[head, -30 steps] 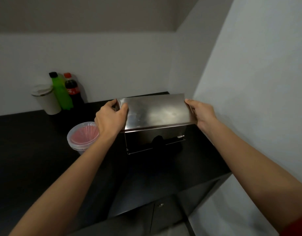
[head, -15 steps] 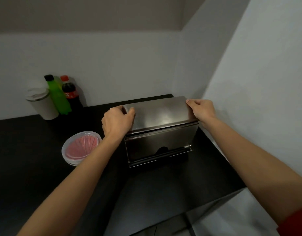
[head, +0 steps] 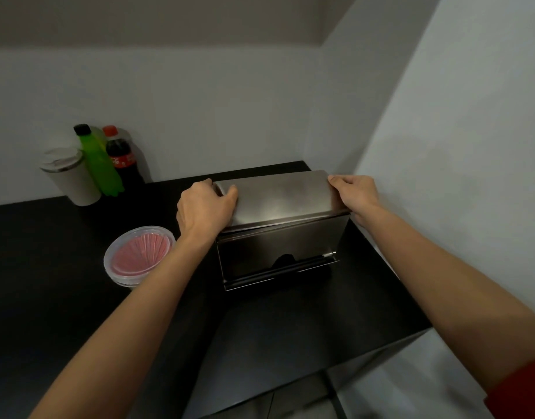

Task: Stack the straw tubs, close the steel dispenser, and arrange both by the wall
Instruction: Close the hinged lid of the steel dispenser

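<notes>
The steel dispenser [head: 278, 234] stands on the black counter [head: 48, 267] close to the right wall, its lid down flat on top. My left hand [head: 204, 208] grips the lid's left end, and my right hand [head: 355, 193] holds its right end. To the left of the dispenser sit the clear straw tubs [head: 139, 255], stacked one on the other, with pink straws showing through the lid. A dark slot runs along the dispenser's lower front.
At the back left by the wall stand a white lidded cup [head: 71, 176], a green bottle [head: 98, 164] and a cola bottle [head: 121, 158]. The right wall [head: 456, 146] is just beside the dispenser. The counter's front edge drops off at lower right.
The dispenser, held at both ends, has moved back and right toward the wall corner and come down onto the counter. The tub stack has stayed put.
</notes>
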A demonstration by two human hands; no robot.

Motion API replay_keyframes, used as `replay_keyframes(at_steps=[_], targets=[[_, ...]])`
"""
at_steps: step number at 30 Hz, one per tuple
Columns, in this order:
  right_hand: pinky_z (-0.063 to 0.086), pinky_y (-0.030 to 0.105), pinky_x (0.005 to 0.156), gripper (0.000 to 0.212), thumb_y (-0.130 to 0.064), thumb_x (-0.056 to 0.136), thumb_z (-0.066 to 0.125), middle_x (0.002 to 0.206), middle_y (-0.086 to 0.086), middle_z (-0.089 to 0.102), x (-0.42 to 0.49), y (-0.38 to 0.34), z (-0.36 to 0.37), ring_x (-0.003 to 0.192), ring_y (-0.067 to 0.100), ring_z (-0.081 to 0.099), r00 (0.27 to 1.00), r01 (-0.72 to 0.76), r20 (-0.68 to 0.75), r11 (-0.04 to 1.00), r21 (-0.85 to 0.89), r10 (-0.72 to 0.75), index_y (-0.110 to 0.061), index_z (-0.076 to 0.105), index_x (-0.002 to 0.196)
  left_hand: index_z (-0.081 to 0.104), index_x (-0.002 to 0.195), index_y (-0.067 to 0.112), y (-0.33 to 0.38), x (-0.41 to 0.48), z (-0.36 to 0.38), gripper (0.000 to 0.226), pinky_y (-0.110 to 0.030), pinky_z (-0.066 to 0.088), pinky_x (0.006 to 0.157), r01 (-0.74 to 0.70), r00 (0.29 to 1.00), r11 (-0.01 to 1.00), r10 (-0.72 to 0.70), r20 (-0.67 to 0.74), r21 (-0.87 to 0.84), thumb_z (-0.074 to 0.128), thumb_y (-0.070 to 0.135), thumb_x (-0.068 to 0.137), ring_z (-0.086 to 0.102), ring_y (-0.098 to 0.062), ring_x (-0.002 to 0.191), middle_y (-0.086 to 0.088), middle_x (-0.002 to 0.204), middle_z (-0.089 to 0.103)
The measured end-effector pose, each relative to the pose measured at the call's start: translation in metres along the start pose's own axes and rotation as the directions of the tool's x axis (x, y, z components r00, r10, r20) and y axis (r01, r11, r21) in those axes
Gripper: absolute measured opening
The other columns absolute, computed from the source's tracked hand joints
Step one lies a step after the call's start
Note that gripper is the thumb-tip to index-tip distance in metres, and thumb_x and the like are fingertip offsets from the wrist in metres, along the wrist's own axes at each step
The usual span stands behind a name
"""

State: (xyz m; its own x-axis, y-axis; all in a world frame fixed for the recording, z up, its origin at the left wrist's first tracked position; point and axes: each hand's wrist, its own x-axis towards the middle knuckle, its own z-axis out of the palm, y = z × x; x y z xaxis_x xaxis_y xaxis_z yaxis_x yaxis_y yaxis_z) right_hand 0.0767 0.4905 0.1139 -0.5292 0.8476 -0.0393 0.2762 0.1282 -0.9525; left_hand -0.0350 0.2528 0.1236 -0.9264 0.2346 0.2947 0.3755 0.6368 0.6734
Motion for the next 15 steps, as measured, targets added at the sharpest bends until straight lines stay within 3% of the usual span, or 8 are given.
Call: replay_keyframes(at_steps=[9, 15], targets=[[0.049, 0.042, 0.097, 0.030, -0.034, 0.083, 0.066, 0.108, 0.010, 0.070, -0.0022, -0.0036, 0.0028, 0.104, 0.027, 0.063, 1.000, 0.028, -0.003, 1.000, 0.002, -0.028, -0.012, 0.072, 0.103, 0.061, 0.064, 0.011, -0.0015, 0.0051, -0.0030, 0.034, -0.022, 0.033, 0.044, 0.028, 1.000, 1.000, -0.028, -0.015, -0.009, 0.057, 0.042, 0.076, 0.055, -0.015, 0.051, -0.004, 0.057, 0.062], [0.047, 0.040, 0.099, 0.031, -0.033, 0.084, 0.065, 0.110, 0.010, 0.070, -0.0008, -0.0047, 0.0052, 0.106, 0.026, 0.063, 0.999, 0.046, 0.007, 0.999, -0.012, -0.046, -0.011, 0.071, 0.106, 0.062, 0.061, 0.011, -0.0014, 0.0064, -0.0037, 0.039, -0.023, 0.030, 0.044, 0.060, 0.998, 0.995, -0.060, 0.009, 0.077, 0.055, 0.045, 0.078, 0.052, -0.015, 0.049, -0.002, 0.054, 0.057]])
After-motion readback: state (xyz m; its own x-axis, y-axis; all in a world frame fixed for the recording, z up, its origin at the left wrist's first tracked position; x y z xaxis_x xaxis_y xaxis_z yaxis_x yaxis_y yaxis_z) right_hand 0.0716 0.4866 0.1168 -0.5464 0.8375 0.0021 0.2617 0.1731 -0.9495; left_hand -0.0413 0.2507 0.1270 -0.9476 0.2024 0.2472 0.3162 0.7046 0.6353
